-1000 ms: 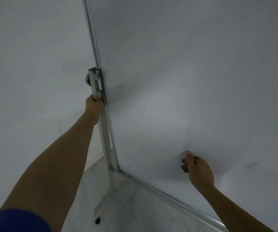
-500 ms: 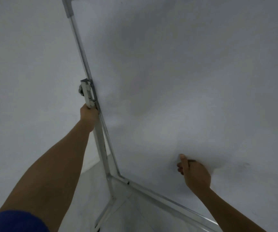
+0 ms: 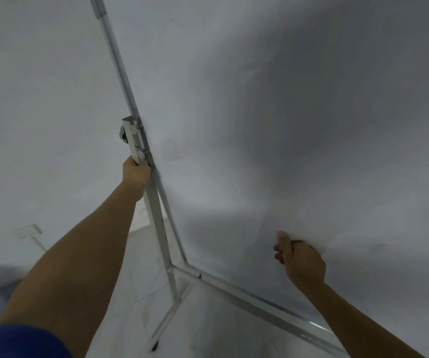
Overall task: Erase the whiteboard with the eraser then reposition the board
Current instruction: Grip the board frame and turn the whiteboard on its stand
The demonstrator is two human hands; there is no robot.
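Observation:
The whiteboard (image 3: pixel 285 125) fills the right side of the view, its surface pale and almost free of marks, with a faint smudge near the lower right. My left hand (image 3: pixel 136 174) grips the metal stand post (image 3: pixel 156 220) at the board's left edge, just below a clamp bracket (image 3: pixel 133 140). My right hand (image 3: pixel 301 262) is low on the board, thumb up, holding a dark eraser (image 3: pixel 299 241) against the surface. Most of the eraser is hidden by my fingers.
A plain white wall stands to the left with a socket (image 3: pixel 27 230) low on it. The stand's leg runs down to a dark foot (image 3: pixel 154 347) on the pale tiled floor (image 3: pixel 221 319). The board's bottom rail (image 3: pixel 259 303) slants toward the lower right.
Both hands keep their holds. The board's left edge drifted left in view and then back right, and the right hand stays at about the same low spot.

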